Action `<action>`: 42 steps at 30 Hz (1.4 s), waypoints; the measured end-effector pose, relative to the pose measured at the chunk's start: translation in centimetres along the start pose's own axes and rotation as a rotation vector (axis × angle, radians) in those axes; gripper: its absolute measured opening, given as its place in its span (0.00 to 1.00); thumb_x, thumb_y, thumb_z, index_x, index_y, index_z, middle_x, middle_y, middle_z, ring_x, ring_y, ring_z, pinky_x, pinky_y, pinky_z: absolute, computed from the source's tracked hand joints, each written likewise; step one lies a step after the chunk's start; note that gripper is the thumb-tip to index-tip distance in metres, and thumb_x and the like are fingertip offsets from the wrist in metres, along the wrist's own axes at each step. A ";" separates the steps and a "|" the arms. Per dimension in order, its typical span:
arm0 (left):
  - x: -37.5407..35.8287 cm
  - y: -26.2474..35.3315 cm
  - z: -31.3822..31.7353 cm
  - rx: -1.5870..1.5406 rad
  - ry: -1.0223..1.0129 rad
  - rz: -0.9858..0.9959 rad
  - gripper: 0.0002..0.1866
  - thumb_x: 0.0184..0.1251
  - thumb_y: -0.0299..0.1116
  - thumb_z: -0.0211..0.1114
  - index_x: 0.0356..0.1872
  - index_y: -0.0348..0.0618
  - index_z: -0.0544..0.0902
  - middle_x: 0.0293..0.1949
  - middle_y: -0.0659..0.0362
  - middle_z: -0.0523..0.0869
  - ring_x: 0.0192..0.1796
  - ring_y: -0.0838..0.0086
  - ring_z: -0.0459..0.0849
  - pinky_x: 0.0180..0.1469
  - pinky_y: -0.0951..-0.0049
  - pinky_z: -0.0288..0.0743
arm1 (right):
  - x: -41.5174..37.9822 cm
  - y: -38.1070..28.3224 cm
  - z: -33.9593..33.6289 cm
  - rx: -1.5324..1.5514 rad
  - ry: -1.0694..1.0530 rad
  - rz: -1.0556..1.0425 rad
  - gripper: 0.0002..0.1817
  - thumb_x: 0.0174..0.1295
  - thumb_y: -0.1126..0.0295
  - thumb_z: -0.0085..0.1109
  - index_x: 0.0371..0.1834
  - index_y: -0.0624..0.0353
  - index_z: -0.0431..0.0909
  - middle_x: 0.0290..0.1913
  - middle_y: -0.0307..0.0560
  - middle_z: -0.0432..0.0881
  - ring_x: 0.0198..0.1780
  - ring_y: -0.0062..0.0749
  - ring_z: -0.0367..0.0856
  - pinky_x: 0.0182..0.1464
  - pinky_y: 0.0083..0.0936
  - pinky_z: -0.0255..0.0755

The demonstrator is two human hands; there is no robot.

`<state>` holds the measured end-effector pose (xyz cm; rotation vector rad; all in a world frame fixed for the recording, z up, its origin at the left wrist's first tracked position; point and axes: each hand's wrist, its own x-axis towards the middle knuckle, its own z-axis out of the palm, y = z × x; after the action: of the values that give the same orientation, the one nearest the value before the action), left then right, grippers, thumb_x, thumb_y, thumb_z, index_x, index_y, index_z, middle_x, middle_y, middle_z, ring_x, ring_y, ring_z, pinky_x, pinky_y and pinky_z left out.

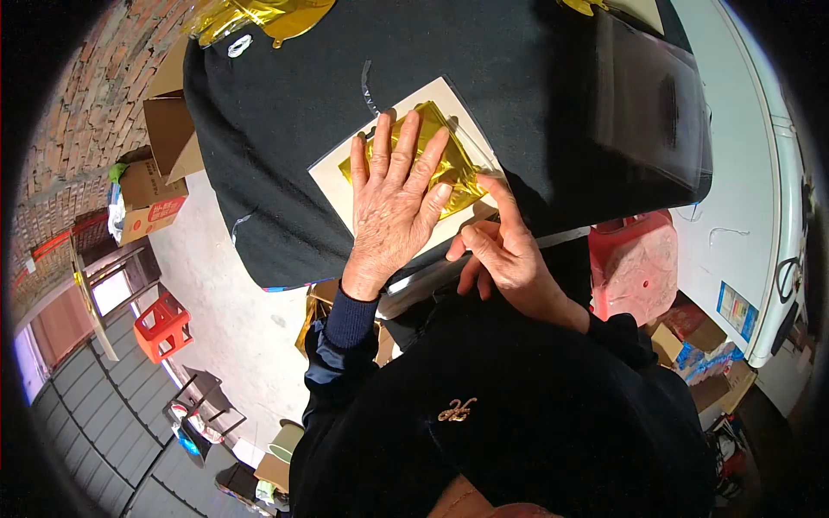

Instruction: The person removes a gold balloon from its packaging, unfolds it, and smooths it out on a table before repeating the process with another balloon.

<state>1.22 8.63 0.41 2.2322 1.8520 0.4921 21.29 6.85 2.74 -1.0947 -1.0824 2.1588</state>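
Note:
A folded piece of shiny gold foil (460,164) lies flat on a cream-white card (332,180), which rests tilted on the black-covered table. Spread across the foil, my left hand (393,194) presses down with its palm and open fingers. My right hand (509,259) is at the card's near right edge. Its index finger is stretched out and its tip is at the foil's right corner. The thumb and other fingers are loosely bent, with nothing visible between them. Part of the foil is hidden under my left hand.
More gold foil (289,22) lies at the table's far left, beside a small white coil (239,46). Clear plastic sleeves (648,104) lie at the right. A black strip (369,86) sits beyond the card. A pink stool (635,268) stands near the table's right corner, cardboard boxes (151,198) at left.

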 end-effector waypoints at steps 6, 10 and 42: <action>0.1 0.4 -0.1 0.126 -0.029 0.024 0.28 0.84 0.60 0.42 0.77 0.69 0.72 0.83 0.57 0.60 0.86 0.57 0.49 0.84 0.43 0.35 | -0.1 -0.3 0.3 -0.058 0.037 -0.002 0.38 0.82 0.67 0.47 0.85 0.46 0.33 0.40 0.50 0.83 0.26 0.26 0.84 0.22 0.18 0.75; 0.1 0.4 0.2 0.144 -0.026 0.020 0.28 0.83 0.61 0.42 0.76 0.71 0.73 0.83 0.58 0.60 0.86 0.57 0.49 0.84 0.42 0.35 | -0.3 -0.2 0.0 -0.069 0.016 -0.013 0.38 0.82 0.67 0.47 0.85 0.45 0.32 0.42 0.50 0.83 0.27 0.25 0.84 0.23 0.18 0.76; 0.1 0.3 0.3 0.111 -0.046 0.016 0.30 0.82 0.62 0.41 0.78 0.69 0.71 0.83 0.57 0.60 0.86 0.54 0.50 0.83 0.38 0.37 | 0.4 -1.6 -0.4 -0.035 -0.023 0.113 0.35 0.82 0.64 0.47 0.83 0.50 0.37 0.37 0.50 0.86 0.25 0.26 0.84 0.23 0.21 0.76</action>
<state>1.59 8.69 0.28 2.3100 1.8824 0.3451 21.47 8.21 3.69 -1.1755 -1.0964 2.2529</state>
